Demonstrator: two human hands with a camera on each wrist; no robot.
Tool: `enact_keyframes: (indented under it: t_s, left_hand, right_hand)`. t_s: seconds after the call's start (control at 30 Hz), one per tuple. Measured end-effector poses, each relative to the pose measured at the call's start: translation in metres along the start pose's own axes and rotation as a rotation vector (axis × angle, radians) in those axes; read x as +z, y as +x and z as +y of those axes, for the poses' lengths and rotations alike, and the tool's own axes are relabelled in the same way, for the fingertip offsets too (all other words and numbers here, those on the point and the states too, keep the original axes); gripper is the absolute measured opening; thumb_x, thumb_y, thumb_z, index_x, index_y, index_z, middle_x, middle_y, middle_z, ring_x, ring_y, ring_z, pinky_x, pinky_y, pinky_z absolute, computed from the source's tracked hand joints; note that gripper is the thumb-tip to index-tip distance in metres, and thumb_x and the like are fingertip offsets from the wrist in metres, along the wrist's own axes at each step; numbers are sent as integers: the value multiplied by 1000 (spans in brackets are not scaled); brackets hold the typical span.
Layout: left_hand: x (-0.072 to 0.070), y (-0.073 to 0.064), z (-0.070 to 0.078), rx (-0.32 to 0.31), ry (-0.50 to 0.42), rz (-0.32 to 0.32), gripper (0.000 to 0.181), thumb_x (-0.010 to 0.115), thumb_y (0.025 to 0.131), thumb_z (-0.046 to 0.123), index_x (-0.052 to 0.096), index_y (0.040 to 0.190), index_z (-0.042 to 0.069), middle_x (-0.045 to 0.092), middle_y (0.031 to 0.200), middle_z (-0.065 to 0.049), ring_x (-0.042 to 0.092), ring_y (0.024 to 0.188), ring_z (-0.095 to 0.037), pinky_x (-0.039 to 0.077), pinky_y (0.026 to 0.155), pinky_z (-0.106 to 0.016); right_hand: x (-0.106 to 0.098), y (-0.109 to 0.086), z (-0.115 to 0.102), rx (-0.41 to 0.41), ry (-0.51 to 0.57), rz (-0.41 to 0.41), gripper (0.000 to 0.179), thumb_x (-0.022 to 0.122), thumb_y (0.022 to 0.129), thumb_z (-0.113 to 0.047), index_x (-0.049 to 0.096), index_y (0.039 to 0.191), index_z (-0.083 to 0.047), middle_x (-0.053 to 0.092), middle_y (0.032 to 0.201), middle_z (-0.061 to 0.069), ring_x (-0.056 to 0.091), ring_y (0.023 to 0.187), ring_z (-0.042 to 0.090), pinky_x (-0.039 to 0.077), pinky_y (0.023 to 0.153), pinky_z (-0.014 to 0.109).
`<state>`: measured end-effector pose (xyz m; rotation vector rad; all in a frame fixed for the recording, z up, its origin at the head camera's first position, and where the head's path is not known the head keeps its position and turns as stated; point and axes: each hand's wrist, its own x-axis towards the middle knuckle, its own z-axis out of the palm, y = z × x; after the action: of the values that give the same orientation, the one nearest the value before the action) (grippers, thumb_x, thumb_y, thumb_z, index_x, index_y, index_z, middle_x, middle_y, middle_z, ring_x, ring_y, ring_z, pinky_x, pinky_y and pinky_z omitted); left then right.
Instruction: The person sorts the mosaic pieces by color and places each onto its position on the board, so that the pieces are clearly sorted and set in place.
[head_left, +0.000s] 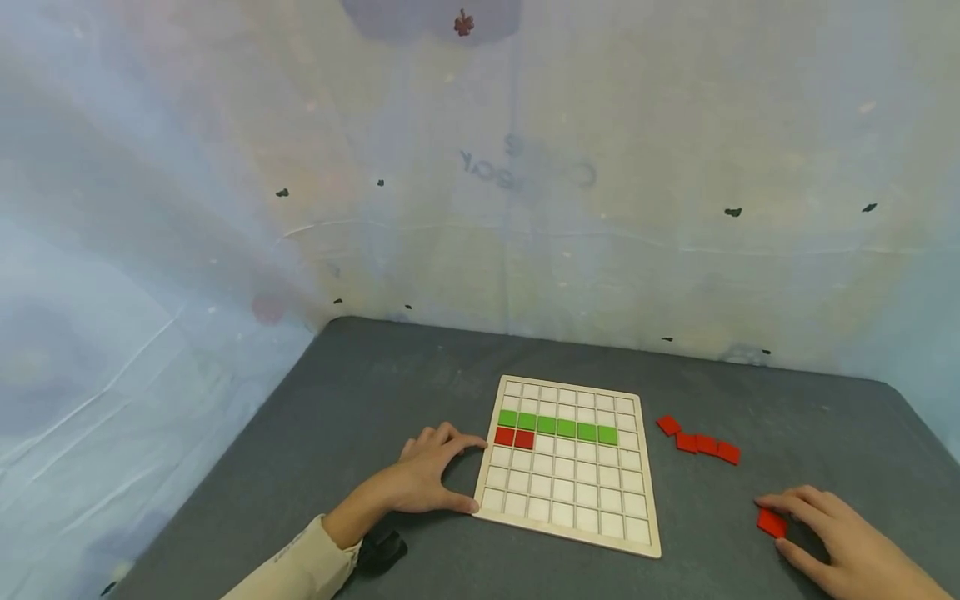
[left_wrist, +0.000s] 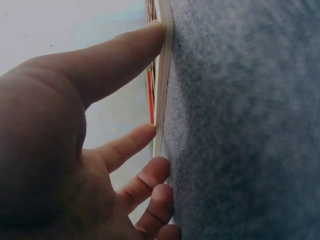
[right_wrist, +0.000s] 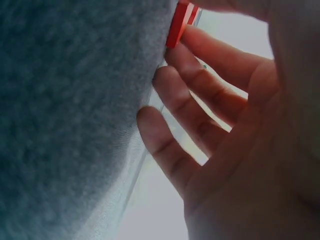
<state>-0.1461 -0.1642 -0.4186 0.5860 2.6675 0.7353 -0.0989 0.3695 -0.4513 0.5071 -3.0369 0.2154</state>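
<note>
A square wooden grid board (head_left: 567, 535) lies on the dark table, with several green tiles (head_left: 557, 427) in a row. Two red tiles (head_left: 514, 437) sit just below that row at its left end. My left hand (head_left: 423, 473) touches the board's left edge, thumb at the near corner and index finger farther up; in the left wrist view the thumb (left_wrist: 125, 55) rests on the wooden rim. Out to the right, my right hand (head_left: 843, 546) pinches a red tile (head_left: 772, 523) between thumb and index finger. The right wrist view shows this tile (right_wrist: 179, 25) at the fingertips, close over the table.
Several loose red tiles (head_left: 696, 443) lie in an uneven line between the board and my right hand. The dark table (head_left: 390, 375) ends at a pale hanging sheet (head_left: 600, 275) at the back and left. A dark strap (head_left: 381, 554) shows by my left wrist.
</note>
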Motion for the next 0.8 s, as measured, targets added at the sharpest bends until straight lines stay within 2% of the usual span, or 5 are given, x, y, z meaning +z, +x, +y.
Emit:
enact_keyframes:
  t_s: [0.17, 0.27, 0.47, 0.7, 0.8]
  left_hand:
    - [1, 0, 1, -8, 7, -8, 80, 81, 76, 56, 46, 145, 36, 45, 120, 5, 37, 104, -16, 26, 82, -39]
    - [2, 0, 1, -8, 6, -8, 81, 81, 76, 55, 46, 145, 35, 45, 120, 5, 37, 104, -17, 26, 82, -40]
    - [3, 0, 0, -17, 13, -1, 81, 82, 75, 56, 46, 145, 37, 45, 119, 6, 37, 104, -16, 26, 83, -39]
    - [2, 0, 1, -2, 17, 4, 82, 82, 75, 55, 46, 146, 34, 45, 118, 4, 36, 103, -17, 26, 81, -40]
    - [1, -1, 1, 7, 11, 9, 82, 82, 75, 55, 46, 146, 33, 45, 116, 4, 36, 101, -17, 25, 81, -40]
  right_hand:
    - [3, -3, 3, -26, 9, 29, 42, 84, 77, -34, 69, 114, -22, 57, 103, -15, 54, 86, 4, 47, 67, 29]
    - [5, -4, 1, -49, 8, 97, 39, 85, 76, -33, 70, 111, -25, 56, 100, -20, 52, 84, -3, 46, 66, 26]
    - [9, -5, 1, -171, 73, 204, 40, 87, 74, -19, 71, 111, -20, 55, 95, -18, 40, 77, -12, 39, 59, 22]
    - [7, -5, -2, -100, 92, 122, 37, 82, 80, -24, 69, 114, -17, 53, 97, -11, 31, 71, -11, 34, 58, 21]
    - [6, -4, -2, -103, 99, 128, 36, 82, 80, -23, 69, 114, -18, 53, 97, -12, 31, 71, -10, 33, 58, 21]
